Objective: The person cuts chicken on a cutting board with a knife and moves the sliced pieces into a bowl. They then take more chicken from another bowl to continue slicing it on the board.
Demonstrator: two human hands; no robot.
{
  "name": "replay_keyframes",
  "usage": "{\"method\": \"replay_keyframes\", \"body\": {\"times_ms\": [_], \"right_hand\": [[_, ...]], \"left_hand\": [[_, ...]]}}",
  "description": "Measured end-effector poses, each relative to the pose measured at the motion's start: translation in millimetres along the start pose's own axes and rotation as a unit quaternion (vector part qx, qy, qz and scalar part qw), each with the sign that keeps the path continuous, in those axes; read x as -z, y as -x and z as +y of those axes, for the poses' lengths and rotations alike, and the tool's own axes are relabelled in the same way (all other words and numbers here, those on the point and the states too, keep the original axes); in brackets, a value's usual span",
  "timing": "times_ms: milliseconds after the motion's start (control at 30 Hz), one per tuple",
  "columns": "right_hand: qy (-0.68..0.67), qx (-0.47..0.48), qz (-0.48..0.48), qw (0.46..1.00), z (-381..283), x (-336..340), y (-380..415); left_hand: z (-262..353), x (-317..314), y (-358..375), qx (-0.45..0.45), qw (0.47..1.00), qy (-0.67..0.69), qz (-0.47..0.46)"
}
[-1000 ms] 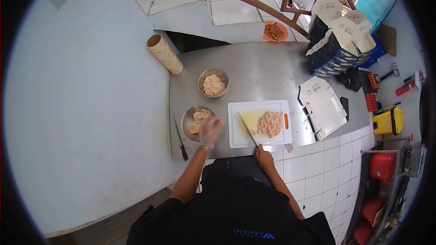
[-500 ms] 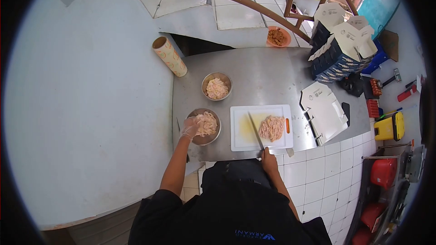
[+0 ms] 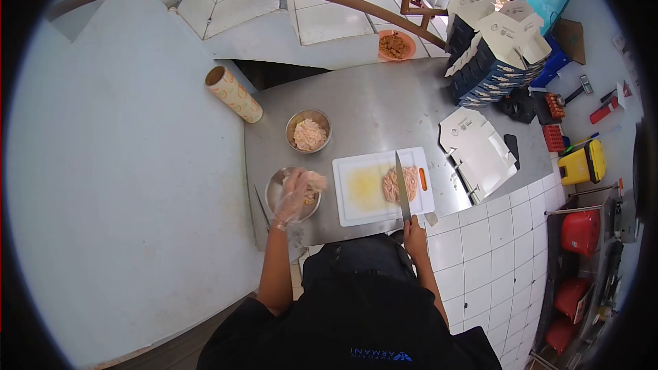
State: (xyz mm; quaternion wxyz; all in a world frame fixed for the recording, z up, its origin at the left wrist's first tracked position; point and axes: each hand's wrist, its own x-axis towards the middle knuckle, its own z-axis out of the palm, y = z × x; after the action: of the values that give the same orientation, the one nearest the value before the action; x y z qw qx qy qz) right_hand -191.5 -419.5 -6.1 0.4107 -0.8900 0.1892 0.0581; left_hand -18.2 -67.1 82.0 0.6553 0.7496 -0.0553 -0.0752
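Note:
My left hand, in a clear plastic glove, is closed on a clump of pale raw meat above the nearer metal bowl. More meat pieces lie in that bowl below it. My right hand grips the handle of a long knife, its blade pointing away from me over the cutting board. On the white cutting board sits a pile of cut raw meat, partly covered by the blade. A wet yellowish patch marks the board's left half. Behind the nearer bowl stands a second metal bowl with pale meat.
A patterned roll stands at the steel table's left edge. Flat white cartons, a dark phone-like object and stacked boxes occupy the right. At the back is an orange bowl of brown food. Another blade lies left of the nearer bowl.
My left hand has lifted a clump of meat out of the nearer bowl. The knife has swung rightward from the board's middle to over the meat pile. The camera view has shifted.

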Motion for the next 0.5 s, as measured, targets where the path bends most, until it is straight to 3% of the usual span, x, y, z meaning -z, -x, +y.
{"method": "replay_keyframes", "body": {"times_ms": [167,267,367,467,500], "right_hand": [[-0.003,-0.024,0.021,0.999,-1,20,2],[-0.013,-0.021,0.028,0.999,-1,25,5],[-0.017,-0.007,0.014,1.000,-7,21,4],[0.021,0.032,-0.017,0.999,2,-2,2],[0.035,0.036,-0.027,0.998,3,-11,1]], "left_hand": [[13,-95,-10,0.090,0.965,0.244,-0.024],[-44,-147,-7,0.084,0.969,0.233,-0.026],[-133,-182,12,0.167,0.973,0.155,0.033],[-156,-170,20,0.191,0.981,0.037,0.003],[-167,-164,17,0.155,0.986,-0.051,0.027]]}}
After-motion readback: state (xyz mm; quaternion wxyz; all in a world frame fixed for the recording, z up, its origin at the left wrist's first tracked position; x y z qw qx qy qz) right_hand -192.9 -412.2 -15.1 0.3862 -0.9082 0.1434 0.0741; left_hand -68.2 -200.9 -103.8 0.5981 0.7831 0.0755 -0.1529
